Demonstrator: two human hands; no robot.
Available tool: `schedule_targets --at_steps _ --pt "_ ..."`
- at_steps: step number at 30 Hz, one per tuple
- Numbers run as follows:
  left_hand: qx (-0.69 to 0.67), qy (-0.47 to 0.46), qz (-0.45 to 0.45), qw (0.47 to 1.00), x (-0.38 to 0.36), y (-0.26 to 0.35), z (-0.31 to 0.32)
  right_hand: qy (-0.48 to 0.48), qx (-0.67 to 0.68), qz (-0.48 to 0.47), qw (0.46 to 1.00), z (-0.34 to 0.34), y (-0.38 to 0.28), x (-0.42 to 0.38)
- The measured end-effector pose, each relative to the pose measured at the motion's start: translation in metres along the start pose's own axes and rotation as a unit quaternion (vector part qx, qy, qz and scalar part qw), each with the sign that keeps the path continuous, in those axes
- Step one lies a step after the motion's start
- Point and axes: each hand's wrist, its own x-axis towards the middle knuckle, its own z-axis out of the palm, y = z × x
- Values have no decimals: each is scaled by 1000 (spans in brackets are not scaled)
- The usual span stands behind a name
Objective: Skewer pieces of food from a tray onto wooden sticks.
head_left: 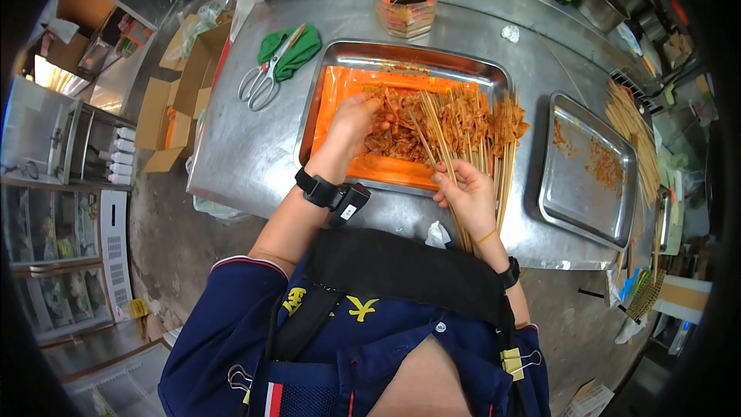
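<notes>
A deep metal tray (318,93) lined with an orange sheet (332,100) holds a heap of red, sauced food pieces (397,139). My left hand (359,120) is at the left of the heap, its fingers bent against the food; what they grip is too small to make out. My right hand (465,197), at the tray's near edge, is closed on a thin wooden skewer (423,139). More skewers (505,185) carrying sauced food lie across the tray's right part, their bare ends pointing toward me.
Scissors (266,81) rest on a green cloth (305,50) at the left. A clear container (407,11) stands behind the tray. To the right are a shallow metal tray (567,201) with sauce scraps and a pile of bare skewers (633,131). Crumpled tissue (438,235) lies near the front edge.
</notes>
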Motion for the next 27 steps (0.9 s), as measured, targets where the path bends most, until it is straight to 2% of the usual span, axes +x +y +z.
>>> schedule_targets --at_steps 4,10,13,27 --pt "-89 -22 -9 996 -1 4 11 -9 -10 -2 1000 0 1 0" --pt "-140 -69 -15 988 -6 13 17 -14 -23 -5 1000 -1 3 1" --pt "-92 -71 5 993 -7 11 20 -16 -29 -2 999 -1 2 1" --pt "-69 32 45 996 0 5 21 -22 -29 -12 999 -1 0 0"
